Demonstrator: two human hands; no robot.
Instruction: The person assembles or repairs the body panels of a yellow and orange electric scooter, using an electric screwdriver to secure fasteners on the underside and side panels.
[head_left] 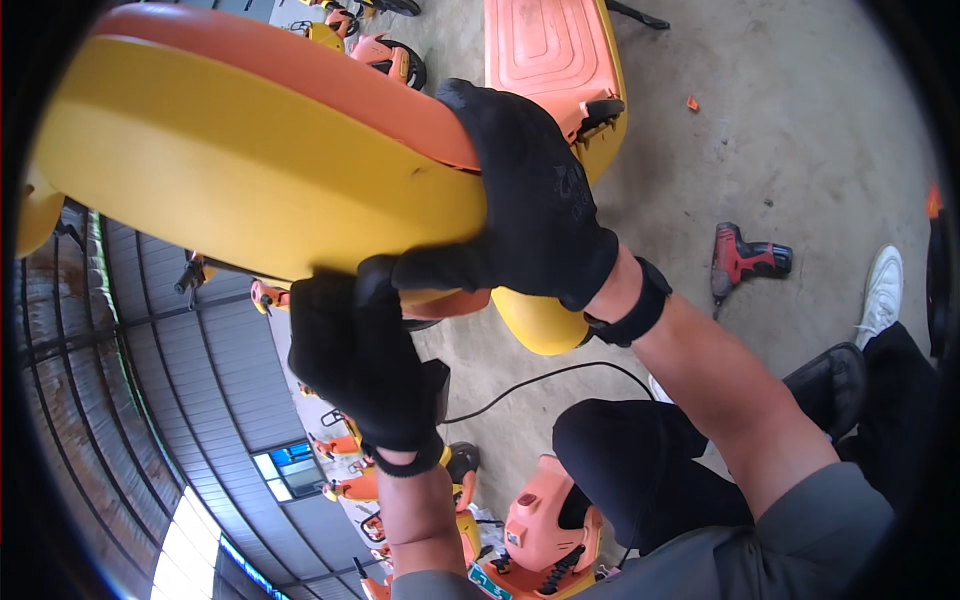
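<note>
A large rounded yellow-and-orange scooter body part (270, 160) fills the upper left, close in front of me. My right hand (545, 190), in a black glove, wraps round its near end, the thumb lying across the yellow side. Just below that thumb, my left hand (350, 340), gloved in black too, is closed with curled fingers at the part's lower edge. What those fingers hold is hidden. A dark block (436, 388) shows beside the left palm, and a black cable (540, 378) runs from near it to the right.
A red-and-black power driver (745, 260) lies on the concrete floor to the right, near a white shoe (881, 290). Beyond my right hand stands an orange-and-yellow scooter piece (555, 60). Another orange scooter (545, 530) is at the bottom, with several more along the wall.
</note>
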